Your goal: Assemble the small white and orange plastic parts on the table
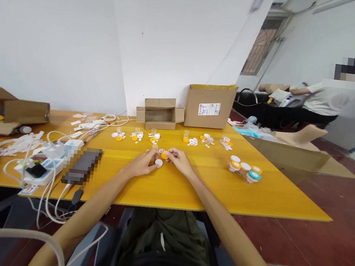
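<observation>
Near the middle of the yellow table [170,192], my left hand [143,163] has its fingers closed on a small white round part [159,163]. Just right of it, my right hand [177,158] pinches an orange ring [164,155]. Small white pieces [161,151] lie between the two hands, and a clear cup [154,146] stands behind my left fingers. Farther back are several small groups of clear cups, orange rings and white pieces [192,141]. To the right sits a cluster of lidded clear jars, one with a teal lid [254,175].
An open small carton [160,116] and a larger box [210,107] stand at the back. At left are a power strip [55,162] with cables, a dark phone [82,167] and an open carton [27,111]. A person [325,96] sits far right.
</observation>
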Motion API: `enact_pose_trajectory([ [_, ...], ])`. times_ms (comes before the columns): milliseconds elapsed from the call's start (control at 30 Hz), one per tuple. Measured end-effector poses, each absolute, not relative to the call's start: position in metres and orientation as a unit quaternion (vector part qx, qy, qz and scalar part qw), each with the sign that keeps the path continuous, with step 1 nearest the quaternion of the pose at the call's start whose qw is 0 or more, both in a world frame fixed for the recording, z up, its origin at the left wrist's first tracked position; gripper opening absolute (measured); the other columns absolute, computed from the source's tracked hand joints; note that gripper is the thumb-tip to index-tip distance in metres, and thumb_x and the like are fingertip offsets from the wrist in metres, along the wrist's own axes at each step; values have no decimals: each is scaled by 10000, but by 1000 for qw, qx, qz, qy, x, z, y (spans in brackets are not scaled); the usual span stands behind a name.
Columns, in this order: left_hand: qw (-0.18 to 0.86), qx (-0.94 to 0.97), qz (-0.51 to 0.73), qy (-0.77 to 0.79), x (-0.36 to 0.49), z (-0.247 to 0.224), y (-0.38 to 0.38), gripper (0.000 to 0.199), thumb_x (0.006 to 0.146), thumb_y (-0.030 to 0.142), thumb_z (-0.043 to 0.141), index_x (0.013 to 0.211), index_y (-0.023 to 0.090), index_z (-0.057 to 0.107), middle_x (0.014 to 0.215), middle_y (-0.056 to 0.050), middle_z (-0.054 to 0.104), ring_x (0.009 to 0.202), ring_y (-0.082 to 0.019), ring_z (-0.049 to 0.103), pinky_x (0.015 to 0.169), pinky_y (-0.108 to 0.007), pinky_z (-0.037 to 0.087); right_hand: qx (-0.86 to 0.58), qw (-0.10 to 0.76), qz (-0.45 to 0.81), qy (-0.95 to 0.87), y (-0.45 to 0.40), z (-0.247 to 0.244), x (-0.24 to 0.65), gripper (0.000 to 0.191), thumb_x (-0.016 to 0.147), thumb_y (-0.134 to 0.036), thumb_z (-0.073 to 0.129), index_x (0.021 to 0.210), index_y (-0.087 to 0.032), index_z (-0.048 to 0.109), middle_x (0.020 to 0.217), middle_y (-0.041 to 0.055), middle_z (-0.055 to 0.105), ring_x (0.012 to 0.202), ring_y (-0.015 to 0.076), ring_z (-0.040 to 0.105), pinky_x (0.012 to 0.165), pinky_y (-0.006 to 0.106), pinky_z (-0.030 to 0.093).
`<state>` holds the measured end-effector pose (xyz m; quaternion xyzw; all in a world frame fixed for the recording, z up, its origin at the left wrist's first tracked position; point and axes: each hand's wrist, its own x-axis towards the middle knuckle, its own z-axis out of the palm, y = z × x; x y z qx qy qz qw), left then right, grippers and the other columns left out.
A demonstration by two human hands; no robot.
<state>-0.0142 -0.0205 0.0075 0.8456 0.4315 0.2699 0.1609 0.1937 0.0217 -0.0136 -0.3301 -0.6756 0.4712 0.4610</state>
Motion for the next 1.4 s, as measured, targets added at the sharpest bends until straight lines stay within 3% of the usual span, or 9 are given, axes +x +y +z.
enact_pose_trajectory([
  [233, 191, 835, 288, 428, -13, 9, -20, 278, 880, 334, 630, 1125, 236, 545, 928, -16, 641, 841, -195, 615, 819, -324, 502, -323, 457, 478, -677, 21, -12, 194, 343, 763, -554, 721, 754, -216, 663, 764, 17, 720, 763, 188, 676, 765, 325, 544],
  [567, 231, 829, 308, 406, -14, 3, -13, 378, 840, 258, 656, 1186, 242, 504, 1072, -42, 660, 920, -197, 622, 890, -347, 503, -316, 443, 482, -687, 21, -12, 194, 362, 743, -566, 734, 765, -211, 669, 819, 21, 731, 830, 199, 681, 811, 333, 532],
  [1400, 222, 831, 287, 421, -13, 4, -13, 370, 871, 284, 639, 1218, 223, 528, 1006, -45, 651, 860, -196, 599, 837, -341, 494, -307, 418, 512, -685, 16, -7, 195, 381, 690, -573, 791, 767, -220, 669, 860, 18, 743, 896, 221, 698, 866, 355, 521],
])
